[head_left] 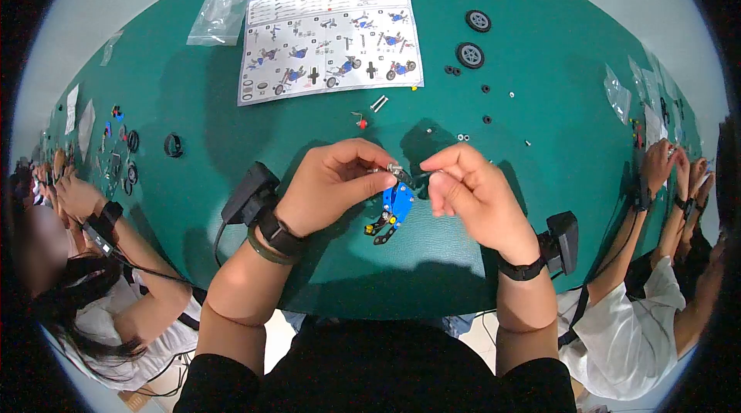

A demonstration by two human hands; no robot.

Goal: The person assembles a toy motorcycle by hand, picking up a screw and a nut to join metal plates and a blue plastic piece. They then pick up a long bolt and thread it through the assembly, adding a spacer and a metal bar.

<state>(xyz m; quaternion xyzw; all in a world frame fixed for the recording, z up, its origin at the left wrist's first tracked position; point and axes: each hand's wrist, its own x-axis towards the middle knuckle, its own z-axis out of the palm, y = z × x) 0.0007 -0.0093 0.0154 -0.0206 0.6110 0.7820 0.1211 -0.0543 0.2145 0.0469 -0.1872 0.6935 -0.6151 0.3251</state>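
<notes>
My left hand (333, 180) is closed, thumb and fingertips gripping the top of a partly built toy motorcycle (399, 203). Blue panels, black pieces and a yellow part hang below the grip, and small metal hardware shows at the fingertips. To the right of it, my right hand (472, 195) pinches something thin and dark beside the model; its kind is too small to tell. Beyond the hands lie a red part with a bent wire (361, 121) and two long screws (379, 103).
A printed instruction sheet (330, 44) and a clear plastic bag (228, 2) lie at the back. Two toy wheels (470, 55) and several small rings, nuts and screws are on the right. A black ring (174, 145) sits left. Co-workers' hands (77, 195) work at both sides.
</notes>
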